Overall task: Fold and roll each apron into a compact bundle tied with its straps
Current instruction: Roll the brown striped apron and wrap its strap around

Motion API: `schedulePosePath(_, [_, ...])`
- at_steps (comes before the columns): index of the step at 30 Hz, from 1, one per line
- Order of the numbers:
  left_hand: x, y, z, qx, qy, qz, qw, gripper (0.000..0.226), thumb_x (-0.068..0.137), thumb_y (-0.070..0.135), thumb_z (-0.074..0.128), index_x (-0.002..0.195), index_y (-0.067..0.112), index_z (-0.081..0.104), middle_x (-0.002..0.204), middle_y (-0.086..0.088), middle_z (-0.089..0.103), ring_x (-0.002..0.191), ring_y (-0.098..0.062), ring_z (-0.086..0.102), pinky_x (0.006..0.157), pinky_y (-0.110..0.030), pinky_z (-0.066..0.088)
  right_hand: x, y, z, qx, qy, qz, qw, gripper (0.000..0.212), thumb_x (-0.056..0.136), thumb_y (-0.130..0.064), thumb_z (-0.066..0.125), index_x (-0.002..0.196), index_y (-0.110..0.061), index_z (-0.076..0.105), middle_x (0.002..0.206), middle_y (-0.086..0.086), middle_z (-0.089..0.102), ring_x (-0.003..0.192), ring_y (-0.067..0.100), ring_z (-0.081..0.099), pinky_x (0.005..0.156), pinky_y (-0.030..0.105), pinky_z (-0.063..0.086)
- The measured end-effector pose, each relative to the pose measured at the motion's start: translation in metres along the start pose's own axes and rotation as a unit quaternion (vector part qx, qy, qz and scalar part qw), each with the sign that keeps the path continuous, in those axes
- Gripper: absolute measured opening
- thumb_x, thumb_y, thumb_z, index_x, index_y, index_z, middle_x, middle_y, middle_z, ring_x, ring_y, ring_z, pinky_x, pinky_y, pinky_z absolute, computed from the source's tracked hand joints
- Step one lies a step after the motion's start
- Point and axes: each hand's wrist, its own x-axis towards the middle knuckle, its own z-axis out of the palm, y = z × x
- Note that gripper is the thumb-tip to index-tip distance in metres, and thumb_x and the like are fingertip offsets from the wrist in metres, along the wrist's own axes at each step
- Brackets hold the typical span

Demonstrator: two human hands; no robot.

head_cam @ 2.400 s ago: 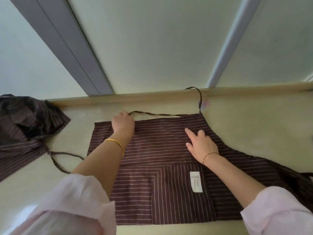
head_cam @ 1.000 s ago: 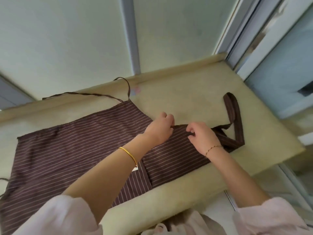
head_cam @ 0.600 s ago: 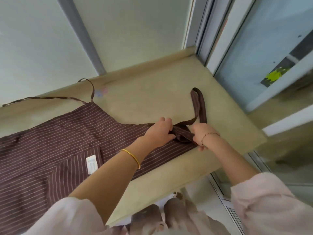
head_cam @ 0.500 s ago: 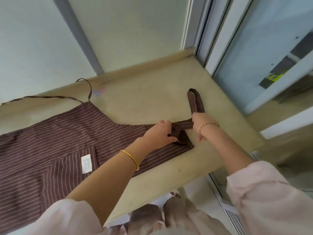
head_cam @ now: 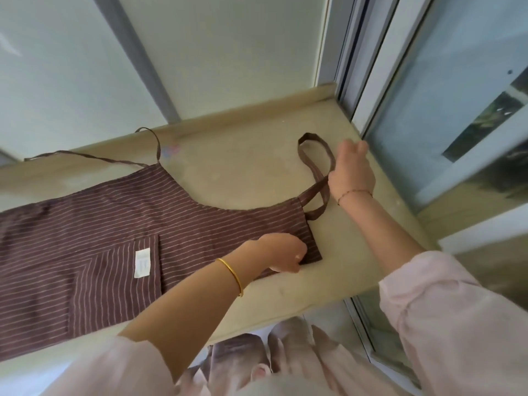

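A brown striped apron (head_cam: 120, 224) lies flat on the beige counter (head_cam: 243, 167), bib end to the right, with a white label (head_cam: 142, 262) on its pocket. My left hand (head_cam: 283, 252) sits at the bib's near right corner, fingers curled on the edge of the cloth. The brown neck loop (head_cam: 311, 155) lies spread on the counter beyond the bib. My right hand (head_cam: 353, 172) lies on the loop's right side with its fingers stretched forward. A thin waist strap (head_cam: 85, 157) trails along the back wall.
The counter ends at a window frame (head_cam: 360, 81) and glass (head_cam: 457, 110) on the right. Its front edge runs just below the apron, with my lap and the floor beneath. A raised ledge (head_cam: 257, 107) borders the back wall.
The view swung right along the apron to its bib. My right hand drew the bunched neck loop out flat to the right, and my left hand slid to the bib's near corner.
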Motion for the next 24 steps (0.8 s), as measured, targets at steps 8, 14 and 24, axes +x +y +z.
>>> schedulePosePath(8, [0.017, -0.005, -0.023, -0.199, 0.191, -0.1, 0.956, 0.02, 0.092, 0.034, 0.058, 0.091, 0.015, 0.06, 0.094, -0.001, 0.057, 0.085, -0.02, 0.059, 0.075, -0.032, 0.049, -0.026, 0.038, 0.038, 0.311, -0.286, 0.238, 0.875, 0.02, 0.094, -0.015, 0.05, 0.094, 0.004, 0.057, 0.075, 0.019, 0.066, 0.07, 0.034, 0.069, 0.07, 0.051, 0.057])
schedulePosePath(14, [0.038, -0.008, -0.032, -0.257, 0.245, -0.165, 0.92, 0.029, 0.09, 0.026, 0.061, 0.114, 0.012, 0.053, 0.104, -0.003, 0.056, 0.093, -0.021, 0.057, 0.081, -0.034, 0.051, -0.023, 0.033, 0.043, 0.465, -0.31, 0.311, 0.769, 0.017, 0.092, -0.015, 0.057, 0.102, -0.001, 0.054, 0.088, 0.012, 0.063, 0.063, 0.021, 0.063, 0.045, 0.028, 0.054])
schedulePosePath(24, [0.019, -0.016, -0.042, -0.489, 0.216, -0.103, 0.839, 0.009, 0.096, 0.015, 0.051, 0.094, 0.009, 0.057, 0.073, -0.001, 0.054, 0.059, -0.01, 0.044, 0.057, -0.021, 0.039, -0.016, 0.038, 0.042, 0.617, -0.397, 0.378, 0.564, 0.018, 0.087, -0.005, 0.037, 0.072, -0.01, 0.044, 0.055, 0.004, 0.047, 0.04, 0.009, 0.044, 0.035, 0.014, 0.031])
